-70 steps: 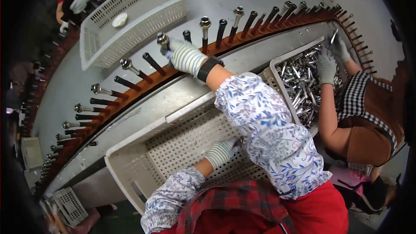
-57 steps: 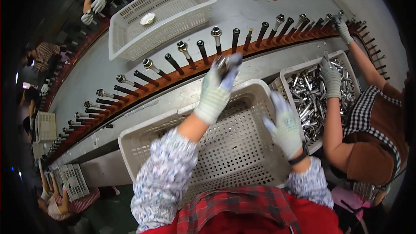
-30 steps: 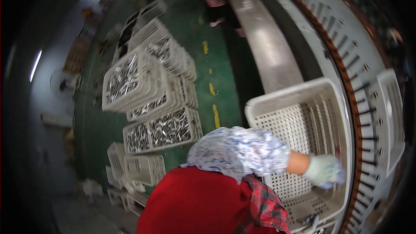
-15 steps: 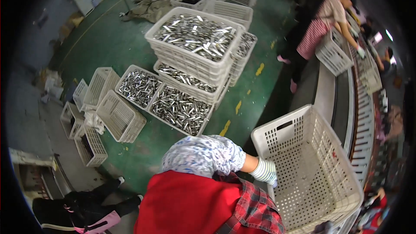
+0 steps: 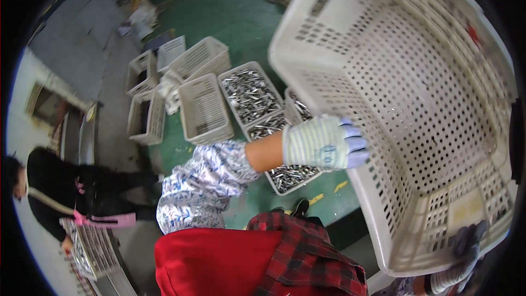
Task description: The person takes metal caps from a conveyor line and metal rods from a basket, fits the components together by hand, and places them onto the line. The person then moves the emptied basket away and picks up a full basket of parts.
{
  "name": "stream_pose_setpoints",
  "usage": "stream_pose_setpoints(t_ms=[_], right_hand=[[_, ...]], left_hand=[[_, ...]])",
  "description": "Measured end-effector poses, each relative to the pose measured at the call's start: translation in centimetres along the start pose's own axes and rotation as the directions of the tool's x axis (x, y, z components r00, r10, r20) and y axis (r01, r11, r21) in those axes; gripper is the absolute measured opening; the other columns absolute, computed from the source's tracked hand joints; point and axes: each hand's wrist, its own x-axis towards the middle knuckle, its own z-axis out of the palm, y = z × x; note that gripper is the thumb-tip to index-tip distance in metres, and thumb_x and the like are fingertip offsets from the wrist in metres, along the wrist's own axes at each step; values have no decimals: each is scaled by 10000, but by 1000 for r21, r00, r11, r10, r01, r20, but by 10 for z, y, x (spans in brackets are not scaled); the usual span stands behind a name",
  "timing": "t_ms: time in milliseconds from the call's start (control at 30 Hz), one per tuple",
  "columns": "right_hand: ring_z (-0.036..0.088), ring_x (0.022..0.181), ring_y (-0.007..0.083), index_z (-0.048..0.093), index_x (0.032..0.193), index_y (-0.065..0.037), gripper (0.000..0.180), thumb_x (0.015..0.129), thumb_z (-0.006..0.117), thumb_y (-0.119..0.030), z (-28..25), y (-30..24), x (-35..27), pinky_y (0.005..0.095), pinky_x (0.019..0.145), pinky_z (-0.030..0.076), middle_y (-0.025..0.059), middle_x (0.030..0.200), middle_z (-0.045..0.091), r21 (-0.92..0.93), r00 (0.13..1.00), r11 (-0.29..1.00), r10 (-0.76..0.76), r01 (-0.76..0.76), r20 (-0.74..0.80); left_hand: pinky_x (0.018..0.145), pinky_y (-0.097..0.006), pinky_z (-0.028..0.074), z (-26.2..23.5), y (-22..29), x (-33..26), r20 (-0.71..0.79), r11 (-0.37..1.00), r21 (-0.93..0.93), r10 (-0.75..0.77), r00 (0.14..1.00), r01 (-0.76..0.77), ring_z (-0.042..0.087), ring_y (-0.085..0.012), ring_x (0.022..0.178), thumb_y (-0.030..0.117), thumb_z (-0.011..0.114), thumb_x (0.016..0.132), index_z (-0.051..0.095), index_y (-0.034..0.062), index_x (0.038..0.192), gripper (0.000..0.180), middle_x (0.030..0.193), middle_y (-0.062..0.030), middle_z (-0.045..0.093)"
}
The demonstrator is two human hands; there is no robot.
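A large white perforated plastic crate fills the right side, tilted with its open top toward me. Nothing lies in it apart from a small red mark or scrap on its far wall. My left hand, in a pale striped glove with bluish fingertips, is closed over the crate's left rim, fingers bent inward. At the near end, my right hand grips the crate, its dark glove fingers showing over the end wall; part of that hand is hidden.
Crates of small shiny metal pieces stand on the green floor beyond my left arm. Further left are a stack of white crates and several other crates. A person in black at far left holds a crate of metal pieces.
The crate has come up closer and swung toward the middle, away from the conveyor side. My left hand rose with it, and the view turned left; my right hand now shows.
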Motion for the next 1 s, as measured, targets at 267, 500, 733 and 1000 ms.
stream_pose_setpoints(t_ms=[267, 500, 733, 1000], right_hand=[[466, 700, 73, 543, 968, -52, 173, 815, 516, -126, 183, 142, 35, 250, 585, 392, 6, 854, 523, -146, 637, 957, 277, -252, 719], [319, 1235, 254, -11, 1407, 47, 916, 722, 590, -54, 395, 335, -55, 290, 1023, 290, 186, 1370, 282, 31, 231, 559, 291, -828, 929], [457, 1111, 377, 418, 1252, -60, 504, 763, 532, -106, 412, 375, -25, 413, 950, 373, 205, 1215, 450, -98, 221, 992, 77, 85, 972], [527, 1000, 387, 451, 1208, 3, 540, 754, 649, -210, 72, 423, 130, 402, 880, 438, 226, 1126, 529, -978, 937, 184, -315, -96, -152]], left_hand=[[811, -358, 488, -83, 98, -171, 340, 655, 246, -749, 569, 715, 588, -239, 963, 100, 519, 725, 579, 92, 1041, 321, 1053, -83, 602], [784, -413, 477, -147, 102, -361, 247, 298, 476, -948, 200, 827, 606, -326, 859, 77, 557, 692, 602, 92, 993, 305, 937, -126, 640], [890, -359, 462, -264, -35, -599, 1, -210, 914, -854, -521, 346, 549, -314, 1032, 65, 464, 799, 553, 47, 1124, 337, 1193, -150, 541], [995, -366, 349, 135, -319, -347, 382, 178, -193, -892, 241, 965, 449, -313, 1166, 148, 516, 865, 405, 25, 1282, 448, 1275, -197, 457]])
